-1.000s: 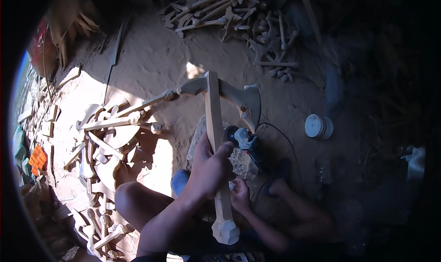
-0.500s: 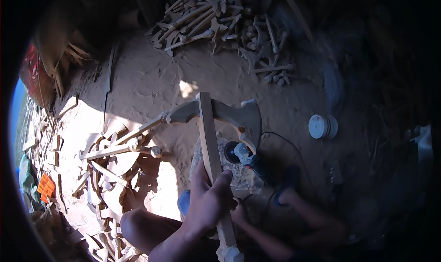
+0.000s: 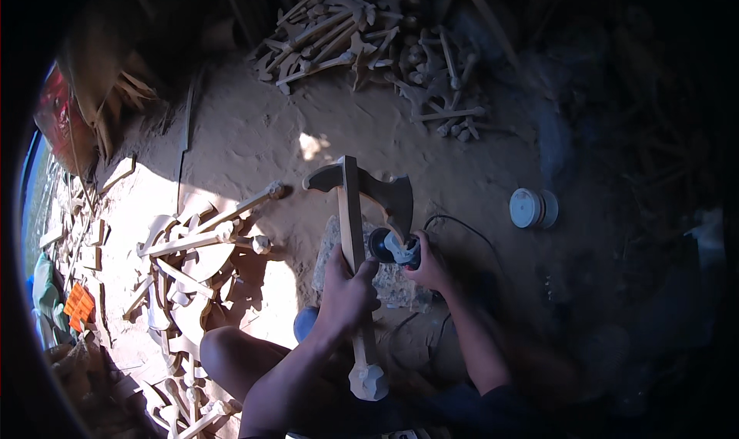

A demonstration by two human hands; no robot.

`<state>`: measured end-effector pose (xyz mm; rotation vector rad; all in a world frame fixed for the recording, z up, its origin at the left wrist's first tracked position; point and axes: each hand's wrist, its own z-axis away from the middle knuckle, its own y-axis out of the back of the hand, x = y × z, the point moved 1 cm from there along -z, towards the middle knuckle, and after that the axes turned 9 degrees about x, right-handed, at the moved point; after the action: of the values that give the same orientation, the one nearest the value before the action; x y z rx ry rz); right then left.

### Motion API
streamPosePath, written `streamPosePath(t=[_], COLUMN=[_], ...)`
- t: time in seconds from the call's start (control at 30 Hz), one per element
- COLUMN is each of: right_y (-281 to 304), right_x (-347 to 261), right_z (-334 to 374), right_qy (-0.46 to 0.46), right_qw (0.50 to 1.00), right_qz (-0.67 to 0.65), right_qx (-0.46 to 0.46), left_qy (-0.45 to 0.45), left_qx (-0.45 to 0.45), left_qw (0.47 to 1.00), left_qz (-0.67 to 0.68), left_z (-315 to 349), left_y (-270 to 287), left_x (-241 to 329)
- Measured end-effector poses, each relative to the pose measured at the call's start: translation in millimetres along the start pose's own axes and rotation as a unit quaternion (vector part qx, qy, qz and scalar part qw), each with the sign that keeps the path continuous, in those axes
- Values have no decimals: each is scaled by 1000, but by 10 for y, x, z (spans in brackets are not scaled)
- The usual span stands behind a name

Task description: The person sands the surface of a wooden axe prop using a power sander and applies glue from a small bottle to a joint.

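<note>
My left hand [image 3: 348,294] is closed round the handle of a wooden axe [image 3: 351,216], which stands nearly upright in front of me. The axe has a curved double-sided head at the top and a faceted knob at the lower end. My right hand [image 3: 429,271] is wrapped round an angle grinder [image 3: 396,248] with a dark round disc. The grinder lies just below the axe head's right tip, over a rough stone block [image 3: 327,263]. I cannot tell whether disc and axe touch.
More carved wooden axes [image 3: 202,246] lie heaped on the sunlit ground at left. A larger pile of wooden pieces [image 3: 331,35] sits at the far side. A white round container [image 3: 526,208] stands at right. A dark cable [image 3: 469,227] runs behind the grinder.
My right hand has moved up from beside the axe handle to the grinder and taken hold of it. The axe has turned a little, its head shifting left and its knob rising.
</note>
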<state>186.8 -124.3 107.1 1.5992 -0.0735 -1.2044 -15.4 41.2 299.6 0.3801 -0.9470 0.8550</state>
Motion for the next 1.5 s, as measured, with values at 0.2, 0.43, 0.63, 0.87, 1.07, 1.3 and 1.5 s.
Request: streamPosePath(t=[0.2,0.43,0.63,0.87,1.07,1.3,1.5], right_y=[370,976,1305,1055,650,336,260], right_x=[71,263,238,186,282,193,138], right_z=[570,1791,1933,1976,1933,1878,1838], right_qy=[-134,-298,-238,-92,-168,-145,-103], right_qw=[987,819,778,960,964,978,978], right_qz=[-87,-491,-578,-107,-139,-94,-89], right_qx=[-31,11,60,241,153,114,156], left_qy=[-31,16,6,-100,-105,-111,-92], left_qx=[33,32,-7,-22,-20,-11,-18], left_qw=[999,997,986,964,962,962,963], left_qz=[-26,-73,-165,-246,-251,-249,-252], left_z=[-174,-175,-263,-401,-360,-377,-352], left_y=[-115,-305,-559,-578,-619,-623,-641], left_x=[-357,-1202,-2101,-2418,-2412,-2468,-2448])
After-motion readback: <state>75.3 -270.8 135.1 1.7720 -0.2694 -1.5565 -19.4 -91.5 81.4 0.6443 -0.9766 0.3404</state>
